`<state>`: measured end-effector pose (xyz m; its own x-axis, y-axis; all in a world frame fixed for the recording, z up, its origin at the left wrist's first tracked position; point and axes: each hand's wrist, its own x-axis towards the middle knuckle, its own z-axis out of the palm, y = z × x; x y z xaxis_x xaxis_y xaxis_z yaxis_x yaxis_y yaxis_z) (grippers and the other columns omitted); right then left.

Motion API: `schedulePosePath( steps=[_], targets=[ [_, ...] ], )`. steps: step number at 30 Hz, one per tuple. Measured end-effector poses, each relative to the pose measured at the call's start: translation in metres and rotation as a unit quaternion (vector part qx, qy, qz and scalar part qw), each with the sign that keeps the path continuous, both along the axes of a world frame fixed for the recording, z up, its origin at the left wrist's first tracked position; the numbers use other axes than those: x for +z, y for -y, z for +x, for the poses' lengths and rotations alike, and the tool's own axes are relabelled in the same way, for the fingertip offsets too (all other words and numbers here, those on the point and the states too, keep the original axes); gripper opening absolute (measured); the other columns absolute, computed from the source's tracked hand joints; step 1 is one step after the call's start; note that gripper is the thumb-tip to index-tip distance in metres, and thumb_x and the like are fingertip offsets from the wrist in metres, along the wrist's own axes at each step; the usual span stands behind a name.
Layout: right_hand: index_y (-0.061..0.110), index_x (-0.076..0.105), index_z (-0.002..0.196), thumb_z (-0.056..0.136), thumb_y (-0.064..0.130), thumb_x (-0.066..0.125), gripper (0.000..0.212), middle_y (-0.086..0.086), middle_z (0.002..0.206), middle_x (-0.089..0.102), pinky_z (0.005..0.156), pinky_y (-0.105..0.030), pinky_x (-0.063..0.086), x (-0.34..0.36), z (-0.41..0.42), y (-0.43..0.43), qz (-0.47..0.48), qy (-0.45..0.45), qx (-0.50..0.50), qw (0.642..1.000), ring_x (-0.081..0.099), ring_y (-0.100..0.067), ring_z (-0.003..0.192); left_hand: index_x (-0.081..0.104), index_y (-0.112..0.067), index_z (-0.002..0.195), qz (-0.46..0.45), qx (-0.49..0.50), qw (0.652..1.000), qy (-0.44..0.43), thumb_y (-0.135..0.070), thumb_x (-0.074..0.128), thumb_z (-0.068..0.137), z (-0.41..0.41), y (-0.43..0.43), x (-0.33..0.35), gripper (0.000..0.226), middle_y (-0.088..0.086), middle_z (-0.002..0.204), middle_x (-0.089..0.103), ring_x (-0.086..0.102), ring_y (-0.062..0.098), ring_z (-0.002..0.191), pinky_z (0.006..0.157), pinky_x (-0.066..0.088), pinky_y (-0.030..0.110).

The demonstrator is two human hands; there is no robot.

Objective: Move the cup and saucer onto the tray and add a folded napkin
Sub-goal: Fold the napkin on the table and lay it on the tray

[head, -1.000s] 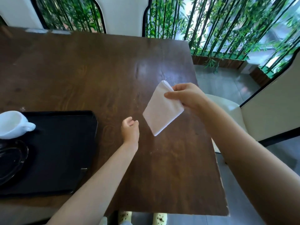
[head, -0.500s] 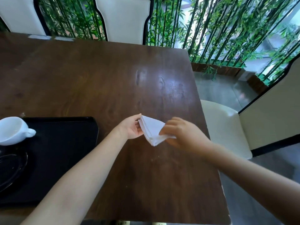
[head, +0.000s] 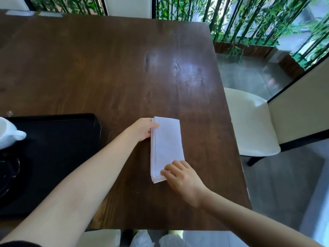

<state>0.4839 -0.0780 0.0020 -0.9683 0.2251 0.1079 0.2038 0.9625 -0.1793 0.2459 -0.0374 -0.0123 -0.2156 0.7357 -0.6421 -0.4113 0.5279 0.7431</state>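
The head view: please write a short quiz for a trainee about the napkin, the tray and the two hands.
1. True or false: the napkin lies on the black tray.
2. Which hand touches the far end of the napkin? A) the left hand B) the right hand C) neither
3. Fill in: the white cup stands at the ____ edge of the picture, over the tray.

Key
1. False. It lies flat on the wooden table, to the right of the tray, folded to a long strip.
2. A. The left hand's fingers hold the far end; the right hand presses on the near end.
3. Left.
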Motion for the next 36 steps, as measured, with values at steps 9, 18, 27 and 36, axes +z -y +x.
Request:
schedulePosePath(
  steps=[9,18,27,36],
  targets=[
    [0.019,0.067,0.099,0.083,0.018,0.064,0.016,0.002,0.095,0.066,0.076,-0.030,0.053,-0.030,0.005,0.012,-0.040,-0.031,-0.027,0.998,0.061,-0.019,0.082,0.052,-0.022,0.129,0.109,-0.068,0.879,-0.459,-0.011,0.055,0.089,0.010,0.028,0.012,0.041,-0.003,0.133,0.054,0.045,0.002,0.115,0.096,0.037,0.020],
    [0.017,0.066,0.100,0.088,0.020,0.059,0.014,0.001,0.095,0.065,0.081,-0.030,0.046,-0.032,0.006,0.010,-0.047,-0.078,-0.014,0.996,0.057,-0.021,0.082,0.039,-0.025,0.140,0.161,-0.376,0.726,-0.553,-0.020,0.033,0.100,0.042,0.131,-0.021,0.040,-0.012,0.150,0.031,0.011,-0.005,0.137,0.109,-0.002,0.007],
    [0.014,0.065,0.112,0.077,0.034,0.066,0.040,-0.005,0.118,0.066,0.107,-0.045,0.037,-0.035,0.018,-0.002,-0.017,-0.012,-0.051,0.998,0.060,-0.026,0.112,0.043,-0.020,0.137,0.100,-0.346,0.791,-0.494,-0.025,0.037,0.099,0.048,0.137,-0.020,0.039,-0.005,0.155,0.023,0.015,0.011,0.144,0.117,0.018,0.031],
    [0.009,0.069,0.086,0.085,0.023,0.060,0.016,-0.001,0.079,0.070,0.071,-0.022,0.048,-0.016,0.005,-0.025,-0.110,-0.147,-0.068,0.981,0.065,-0.019,0.071,0.047,-0.017,0.126,0.147,-0.358,0.750,-0.536,-0.015,0.050,0.091,0.039,0.141,-0.019,0.035,-0.001,0.149,0.033,0.038,0.014,0.133,0.105,0.038,0.022]
  ],
)
